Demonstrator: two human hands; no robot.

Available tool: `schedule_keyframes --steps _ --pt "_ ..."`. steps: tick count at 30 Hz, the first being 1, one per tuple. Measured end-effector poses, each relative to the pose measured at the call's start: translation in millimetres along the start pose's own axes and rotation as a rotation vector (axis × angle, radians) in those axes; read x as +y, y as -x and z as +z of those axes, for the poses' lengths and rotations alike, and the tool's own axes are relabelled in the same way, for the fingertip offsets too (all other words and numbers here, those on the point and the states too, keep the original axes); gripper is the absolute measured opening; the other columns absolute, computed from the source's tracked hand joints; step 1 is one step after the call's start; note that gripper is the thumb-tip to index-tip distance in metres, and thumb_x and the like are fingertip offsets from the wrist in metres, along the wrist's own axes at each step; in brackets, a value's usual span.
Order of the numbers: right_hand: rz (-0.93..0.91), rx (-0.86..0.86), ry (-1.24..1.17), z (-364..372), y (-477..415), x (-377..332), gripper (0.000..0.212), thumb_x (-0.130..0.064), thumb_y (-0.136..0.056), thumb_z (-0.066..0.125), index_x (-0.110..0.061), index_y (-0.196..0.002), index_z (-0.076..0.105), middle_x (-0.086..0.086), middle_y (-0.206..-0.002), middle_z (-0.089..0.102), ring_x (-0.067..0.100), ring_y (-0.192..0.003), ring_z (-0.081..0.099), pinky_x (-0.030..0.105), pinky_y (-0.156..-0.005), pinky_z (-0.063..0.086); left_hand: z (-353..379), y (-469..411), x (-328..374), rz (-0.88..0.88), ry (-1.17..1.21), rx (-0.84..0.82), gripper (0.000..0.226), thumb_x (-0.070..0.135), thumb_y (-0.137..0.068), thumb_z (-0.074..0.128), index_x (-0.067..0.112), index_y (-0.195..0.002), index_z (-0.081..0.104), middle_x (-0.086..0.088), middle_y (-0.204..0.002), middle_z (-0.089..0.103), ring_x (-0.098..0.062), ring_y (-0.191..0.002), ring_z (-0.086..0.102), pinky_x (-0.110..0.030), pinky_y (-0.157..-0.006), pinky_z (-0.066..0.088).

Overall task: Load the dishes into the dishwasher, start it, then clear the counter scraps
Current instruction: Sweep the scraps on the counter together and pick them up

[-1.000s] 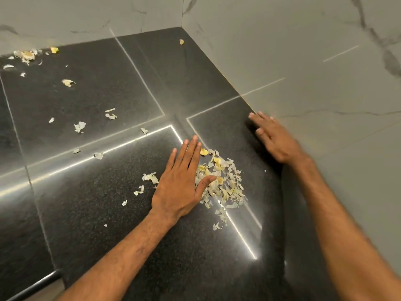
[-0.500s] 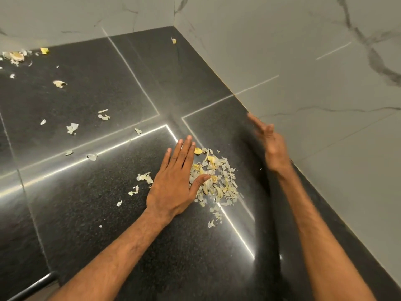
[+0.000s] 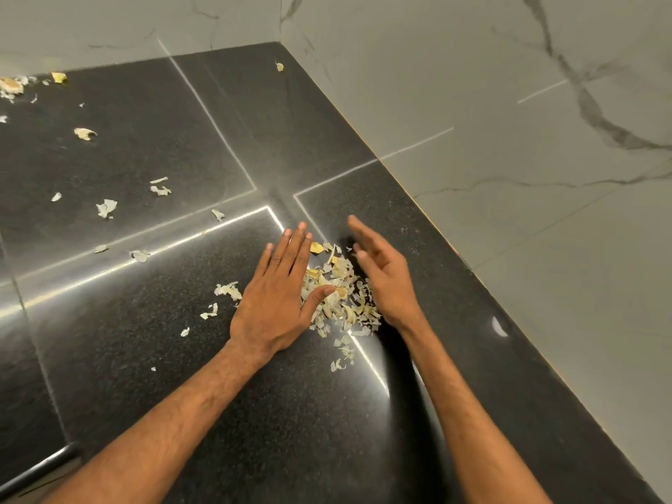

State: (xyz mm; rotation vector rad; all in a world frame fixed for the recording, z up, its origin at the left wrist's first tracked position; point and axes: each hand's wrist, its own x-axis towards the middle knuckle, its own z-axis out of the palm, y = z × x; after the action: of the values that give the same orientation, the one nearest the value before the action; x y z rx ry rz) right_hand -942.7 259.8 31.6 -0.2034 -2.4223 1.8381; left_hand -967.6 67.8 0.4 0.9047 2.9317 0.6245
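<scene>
A pile of pale and yellow peel scraps [image 3: 340, 296] lies on the black granite counter [image 3: 145, 358]. My left hand [image 3: 280, 289] rests flat on the counter against the pile's left side, fingers straight, thumb touching the scraps. My right hand [image 3: 381, 274] stands on its edge against the pile's right side, fingers apart and raised, holding nothing. The pile sits between the two hands. More loose scraps [image 3: 227, 291] lie just left of my left hand.
Scattered scraps [image 3: 106, 207] dot the counter to the left, with a cluster [image 3: 11, 85] at the far left back edge and one piece [image 3: 279, 66] in the corner. Marble walls [image 3: 509, 176] bound the counter behind and to the right. The counter's front edge [image 3: 36, 467] shows bottom left.
My right hand has swept left from the wall side of the counter to the pile's right edge, turning onto its side. My left hand has stayed flat beside the pile.
</scene>
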Motion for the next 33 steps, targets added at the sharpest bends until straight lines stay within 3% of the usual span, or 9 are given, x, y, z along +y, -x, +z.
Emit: schedule_keyframes --steps 3,7,11,15,17,21,24,28,33 --pt "0.042 0.310 -0.230 -23 -2 6 0.050 0.023 -0.086 0.052 -0.011 -0.121 0.063 0.006 -0.140 0.058 0.015 -0.128 0.056 0.038 -0.108 0.047 0 0 -1 0.001 -0.003 0.001 0.081 0.067 -0.099 0.005 0.012 -0.157 -0.003 -0.002 -0.165 -0.013 -0.014 -0.151 -0.015 -0.043 -0.125 0.005" --pt "0.071 0.405 0.046 -36 2 23 0.034 -0.001 -0.089 0.068 -0.011 -0.122 0.066 -0.001 -0.138 0.060 0.010 -0.128 0.055 0.042 -0.108 0.047 1 0 -2 -0.010 0.011 0.001 0.082 0.068 -0.098 0.006 0.012 -0.157 -0.004 -0.002 -0.165 -0.014 -0.013 -0.151 -0.015 -0.042 -0.125 0.004" --pt "0.024 0.105 0.415 -3 -6 13 0.050 -0.042 -0.105 0.035 -0.020 -0.150 0.041 -0.004 -0.158 0.035 0.007 -0.147 0.026 0.041 -0.122 0.024 -1 1 0 -0.015 0.042 0.002 0.082 0.068 -0.098 0.007 0.013 -0.157 -0.005 -0.001 -0.165 -0.015 -0.012 -0.150 -0.017 -0.041 -0.125 0.002" --pt "-0.080 -0.237 0.485 48 -4 -7 0.064 -0.054 -0.102 0.017 -0.020 -0.154 0.031 -0.004 -0.161 0.028 0.005 -0.149 0.019 0.031 -0.124 0.012 -5 0 -3 0.004 0.181 0.029 0.077 0.063 -0.101 0.016 0.014 -0.158 0.001 0.001 -0.166 -0.009 -0.010 -0.151 -0.012 -0.039 -0.125 0.002" --pt "-0.093 -0.270 0.409 59 3 -9 0.060 -0.054 -0.104 0.020 -0.023 -0.154 0.033 -0.006 -0.159 0.031 0.004 -0.148 0.023 0.029 -0.124 0.013 -11 4 -4 -0.004 0.320 0.068 0.075 0.062 -0.101 0.018 0.014 -0.158 0.009 0.002 -0.166 -0.001 -0.010 -0.152 -0.006 -0.039 -0.125 0.005" --pt "0.074 0.112 0.339 33 34 -13 0.046 -0.048 -0.106 0.022 -0.044 -0.149 0.037 -0.008 -0.157 0.037 0.006 -0.142 0.033 0.035 -0.121 0.021 -34 28 -27 -0.024 0.431 0.104 0.071 0.060 -0.101 0.017 0.016 -0.158 0.014 0.004 -0.166 0.005 -0.009 -0.152 -0.001 -0.039 -0.125 0.006" --pt "0.201 0.299 0.448 25 83 -1 0.056 -0.051 -0.105 0.012 -0.032 -0.154 0.030 -0.004 -0.162 0.026 0.008 -0.149 0.019 0.038 -0.124 0.008 -53 45 -57 0.037 0.359 0.072 0.069 0.056 -0.102 0.020 0.014 -0.158 0.015 0.002 -0.166 0.006 -0.012 -0.153 0.001 -0.041 -0.125 0.009" --pt "0.223 0.266 0.598 71 101 0 0.080 -0.070 -0.095 -0.001 -0.024 -0.158 0.015 -0.007 -0.165 0.013 0.002 -0.151 0.003 0.033 -0.124 -0.002 -76 65 -106 0.074 0.282 0.065 0.068 0.053 -0.103 0.023 0.013 -0.158 0.013 0.003 -0.166 0.004 -0.013 -0.153 0.002 -0.041 -0.125 0.010" --pt "0.156 0.219 0.639 145 47 -16 0.082 -0.072 -0.094 0.003 -0.023 -0.159 0.016 -0.009 -0.166 0.009 0.000 -0.150 0.001 0.030 -0.124 0.000 -114 72 -203 0.006 0.186 0.069 0.073 0.060 -0.101 0.020 0.014 -0.158 0.015 0.003 -0.166 0.005 -0.013 -0.153 0.001 -0.036 -0.125 0.006"
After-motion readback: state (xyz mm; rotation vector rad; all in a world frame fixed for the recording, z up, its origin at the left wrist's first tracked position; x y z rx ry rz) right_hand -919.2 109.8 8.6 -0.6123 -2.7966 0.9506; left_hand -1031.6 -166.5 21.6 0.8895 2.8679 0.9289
